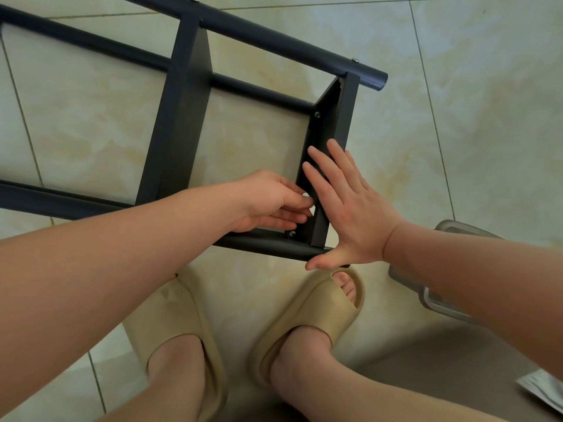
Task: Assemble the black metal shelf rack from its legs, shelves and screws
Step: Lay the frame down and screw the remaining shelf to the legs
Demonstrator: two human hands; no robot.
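Observation:
The black metal rack (182,95) lies on its side on the tiled floor, its round legs (292,47) running left to right and two shelves fixed between them. My right hand (350,205) lies flat with straight fingers against the outer face of the end shelf (338,117), thumb over the near leg's end. My left hand (271,202) is inside the frame at that shelf's inner face, its fingers curled and pinching at a small pale thing near the near corner. A screw head (292,233) shows just below it, another (317,114) at the far corner.
My two feet in tan slides (320,312) stand right under the near leg. A grey lidded plastic container (438,300) sits on the floor at right, partly behind my right forearm. A silvery packet (545,391) lies at the lower right edge.

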